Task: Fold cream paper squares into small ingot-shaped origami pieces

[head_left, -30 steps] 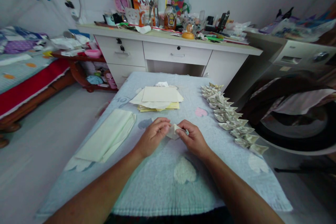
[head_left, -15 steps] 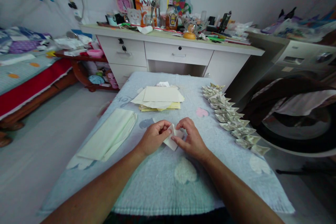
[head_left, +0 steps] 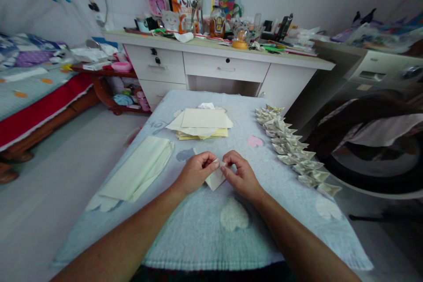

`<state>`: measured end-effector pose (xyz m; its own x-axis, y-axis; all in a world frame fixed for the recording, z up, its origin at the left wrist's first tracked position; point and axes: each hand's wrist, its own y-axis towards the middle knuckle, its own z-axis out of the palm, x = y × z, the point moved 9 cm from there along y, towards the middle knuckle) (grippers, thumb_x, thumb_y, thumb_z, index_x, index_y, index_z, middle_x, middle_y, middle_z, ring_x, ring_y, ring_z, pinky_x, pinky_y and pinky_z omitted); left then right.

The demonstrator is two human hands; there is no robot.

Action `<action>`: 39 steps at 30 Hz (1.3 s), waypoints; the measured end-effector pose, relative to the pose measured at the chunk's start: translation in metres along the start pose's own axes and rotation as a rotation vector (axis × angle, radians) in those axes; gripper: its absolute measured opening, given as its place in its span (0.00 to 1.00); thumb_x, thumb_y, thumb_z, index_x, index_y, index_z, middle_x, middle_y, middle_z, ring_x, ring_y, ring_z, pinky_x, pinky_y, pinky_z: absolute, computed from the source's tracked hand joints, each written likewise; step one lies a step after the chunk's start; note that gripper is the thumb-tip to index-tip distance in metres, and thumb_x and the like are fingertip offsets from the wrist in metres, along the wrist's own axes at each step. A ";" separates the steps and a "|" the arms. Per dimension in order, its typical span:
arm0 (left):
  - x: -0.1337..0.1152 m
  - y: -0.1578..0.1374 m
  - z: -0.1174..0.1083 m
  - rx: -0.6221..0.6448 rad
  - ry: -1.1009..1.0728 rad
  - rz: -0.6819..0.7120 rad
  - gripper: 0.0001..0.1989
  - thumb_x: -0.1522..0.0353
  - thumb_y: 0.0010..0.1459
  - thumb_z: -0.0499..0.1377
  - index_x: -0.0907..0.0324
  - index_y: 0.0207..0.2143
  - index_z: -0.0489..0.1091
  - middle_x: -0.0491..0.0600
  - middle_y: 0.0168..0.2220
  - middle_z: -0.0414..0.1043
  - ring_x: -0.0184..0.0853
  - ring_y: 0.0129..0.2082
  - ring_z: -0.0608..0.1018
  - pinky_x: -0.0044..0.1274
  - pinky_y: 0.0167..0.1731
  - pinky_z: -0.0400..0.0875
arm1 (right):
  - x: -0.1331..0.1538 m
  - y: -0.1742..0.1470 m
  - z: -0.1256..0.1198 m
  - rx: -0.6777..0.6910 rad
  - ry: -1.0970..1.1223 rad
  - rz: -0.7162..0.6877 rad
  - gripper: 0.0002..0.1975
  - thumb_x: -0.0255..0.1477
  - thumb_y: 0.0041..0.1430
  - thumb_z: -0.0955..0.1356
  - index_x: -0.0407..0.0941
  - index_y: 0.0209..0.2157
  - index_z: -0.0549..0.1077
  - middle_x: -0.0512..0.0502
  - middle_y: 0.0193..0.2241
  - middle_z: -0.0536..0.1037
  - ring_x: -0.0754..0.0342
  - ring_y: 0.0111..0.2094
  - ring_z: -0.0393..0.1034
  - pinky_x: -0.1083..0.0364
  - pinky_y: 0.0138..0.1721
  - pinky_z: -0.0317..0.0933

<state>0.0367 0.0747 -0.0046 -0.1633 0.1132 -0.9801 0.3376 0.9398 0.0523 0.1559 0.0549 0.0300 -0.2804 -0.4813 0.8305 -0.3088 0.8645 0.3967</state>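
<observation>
nearest you, the blue cloth (head_left: 198,233) spreads under your forearms, with a pale heart (head_left: 234,214) showing on it just on your side of the hands. past that heart, the small folded paper (head_left: 215,179) sits between your two hands, its upper end at your fingertips and its pointed corner aimed back toward you, a touch to the left. its longer line seems to run from the fingertips down to that corner (the fingers cover the top, so the full shape is hidden). your left hand (head_left: 198,172) pinches the upper left edge between thumb and forefinger; your right hand (head_left: 243,177) has thumb and forefinger closed on the upper right. neither hand is clearly nearer: both touch it, and the two thumb tips are close together. to the left, apart from your hand, long folded sheets (head_left: 137,167) lie slantwise; to the right stands a row of paper boats (head_left: 289,145). farther off is a pile of paper (head_left: 202,119), then the white desk (head_left: 228,68) behind.
</observation>
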 end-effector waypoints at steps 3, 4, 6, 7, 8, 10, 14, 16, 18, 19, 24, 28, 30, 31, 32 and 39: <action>0.001 0.000 0.000 0.000 0.010 -0.005 0.11 0.62 0.56 0.58 0.62 0.33 0.70 0.42 0.24 0.66 0.28 0.25 0.68 0.19 0.25 0.61 | -0.002 0.000 -0.001 -0.009 0.043 0.013 0.04 0.28 0.59 0.65 0.44 0.30 0.67 0.49 0.31 0.66 0.55 0.35 0.63 0.56 0.38 0.57; 0.001 0.001 -0.001 -0.005 0.019 -0.004 0.11 0.62 0.56 0.58 0.62 0.34 0.70 0.43 0.24 0.66 0.28 0.25 0.68 0.19 0.25 0.61 | -0.003 0.000 -0.001 -0.013 0.053 0.016 0.03 0.28 0.59 0.66 0.44 0.31 0.67 0.49 0.31 0.67 0.55 0.35 0.63 0.56 0.38 0.57; 0.001 0.001 -0.002 -0.021 0.041 0.004 0.11 0.62 0.55 0.58 0.62 0.34 0.71 0.42 0.24 0.66 0.28 0.24 0.67 0.19 0.25 0.61 | -0.003 -0.001 -0.002 -0.021 0.069 0.018 0.03 0.28 0.59 0.66 0.44 0.31 0.68 0.49 0.32 0.67 0.55 0.35 0.63 0.56 0.38 0.57; 0.000 0.001 -0.003 -0.030 0.053 0.008 0.10 0.63 0.55 0.58 0.62 0.34 0.70 0.42 0.24 0.65 0.28 0.24 0.67 0.19 0.24 0.61 | -0.002 -0.001 -0.003 -0.025 0.073 0.018 0.04 0.28 0.59 0.66 0.44 0.30 0.68 0.49 0.32 0.67 0.55 0.35 0.63 0.56 0.39 0.57; -0.001 0.001 -0.003 -0.041 0.066 0.013 0.09 0.64 0.55 0.58 0.62 0.33 0.70 0.42 0.23 0.65 0.28 0.24 0.67 0.19 0.24 0.60 | -0.001 -0.001 -0.003 -0.026 0.075 0.018 0.04 0.28 0.58 0.66 0.44 0.30 0.68 0.48 0.32 0.67 0.55 0.36 0.63 0.56 0.39 0.57; -0.002 0.001 -0.005 -0.066 0.099 0.020 0.07 0.65 0.54 0.58 0.61 0.31 0.69 0.41 0.23 0.64 0.27 0.23 0.66 0.19 0.24 0.60 | 0.001 0.000 -0.003 -0.027 0.073 0.011 0.04 0.28 0.58 0.66 0.44 0.30 0.68 0.48 0.32 0.67 0.55 0.36 0.63 0.55 0.40 0.57; -0.005 0.000 -0.008 -0.114 0.190 0.032 0.04 0.69 0.52 0.57 0.61 0.27 0.66 0.40 0.21 0.61 0.27 0.22 0.65 0.18 0.24 0.59 | 0.005 0.000 0.001 -0.007 0.038 -0.009 0.02 0.26 0.57 0.66 0.44 0.30 0.69 0.48 0.32 0.67 0.54 0.37 0.64 0.55 0.40 0.58; -0.006 -0.001 -0.008 -0.125 0.213 0.040 0.03 0.70 0.51 0.56 0.60 0.26 0.65 0.40 0.21 0.60 0.27 0.22 0.64 0.18 0.24 0.58 | 0.007 0.000 0.003 0.002 0.013 -0.019 0.01 0.25 0.56 0.67 0.44 0.31 0.69 0.48 0.34 0.67 0.54 0.38 0.64 0.54 0.41 0.58; -0.008 -0.002 -0.008 -0.127 0.200 0.053 0.02 0.71 0.52 0.55 0.60 0.26 0.64 0.40 0.21 0.60 0.27 0.23 0.64 0.18 0.24 0.59 | 0.009 -0.001 0.003 0.001 -0.002 -0.026 0.02 0.24 0.56 0.67 0.44 0.31 0.69 0.47 0.35 0.67 0.53 0.40 0.63 0.54 0.43 0.58; -0.009 -0.002 -0.008 -0.125 0.184 0.063 0.03 0.70 0.52 0.55 0.60 0.27 0.64 0.40 0.22 0.60 0.27 0.23 0.64 0.18 0.25 0.59 | 0.009 -0.001 0.003 -0.002 -0.004 -0.028 0.02 0.24 0.56 0.67 0.44 0.31 0.69 0.47 0.35 0.67 0.53 0.40 0.63 0.54 0.43 0.58; -0.017 -0.003 -0.004 -0.090 0.182 0.100 0.04 0.69 0.55 0.54 0.60 0.29 0.66 0.41 0.24 0.64 0.27 0.24 0.67 0.19 0.26 0.60 | 0.011 -0.001 0.003 -0.014 0.008 -0.032 0.02 0.24 0.57 0.66 0.45 0.32 0.70 0.47 0.36 0.66 0.53 0.40 0.63 0.54 0.44 0.58; -0.017 -0.002 -0.004 -0.080 0.260 0.104 0.02 0.72 0.53 0.55 0.60 0.29 0.67 0.41 0.23 0.66 0.27 0.25 0.68 0.19 0.27 0.60 | 0.012 -0.001 0.003 0.007 0.024 -0.032 0.01 0.26 0.57 0.67 0.45 0.31 0.71 0.47 0.36 0.66 0.53 0.40 0.63 0.53 0.44 0.58; -0.015 -0.002 -0.006 -0.089 0.262 0.099 0.02 0.71 0.52 0.56 0.60 0.28 0.67 0.41 0.22 0.64 0.27 0.24 0.67 0.18 0.26 0.60 | 0.012 -0.001 0.003 0.021 0.050 -0.023 0.02 0.28 0.57 0.67 0.45 0.31 0.71 0.47 0.35 0.66 0.53 0.40 0.63 0.53 0.44 0.58; -0.015 -0.002 -0.006 -0.093 0.253 0.097 0.03 0.70 0.52 0.57 0.60 0.27 0.66 0.40 0.22 0.63 0.27 0.23 0.66 0.18 0.25 0.59 | 0.011 -0.001 0.002 0.022 0.071 -0.011 0.03 0.29 0.58 0.67 0.45 0.31 0.71 0.47 0.35 0.66 0.53 0.40 0.63 0.54 0.44 0.58; -0.014 -0.002 -0.007 -0.095 0.239 0.094 0.04 0.69 0.52 0.58 0.60 0.26 0.66 0.40 0.21 0.63 0.27 0.23 0.65 0.18 0.24 0.59 | 0.009 0.000 0.001 0.013 0.096 0.010 0.04 0.30 0.58 0.67 0.45 0.31 0.70 0.47 0.35 0.67 0.54 0.39 0.63 0.54 0.43 0.58; -0.010 -0.002 -0.004 -0.052 0.116 0.066 0.06 0.67 0.54 0.58 0.61 0.28 0.67 0.41 0.23 0.63 0.26 0.24 0.66 0.17 0.25 0.60 | -0.022 -0.002 0.001 -0.018 0.281 0.256 0.09 0.36 0.60 0.66 0.44 0.34 0.69 0.51 0.28 0.67 0.57 0.30 0.61 0.58 0.31 0.56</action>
<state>0.0345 0.0731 0.0060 -0.2496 0.2090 -0.9455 0.3027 0.9443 0.1289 0.1614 0.0638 0.0103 -0.0854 -0.1927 0.9775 -0.2442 0.9552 0.1670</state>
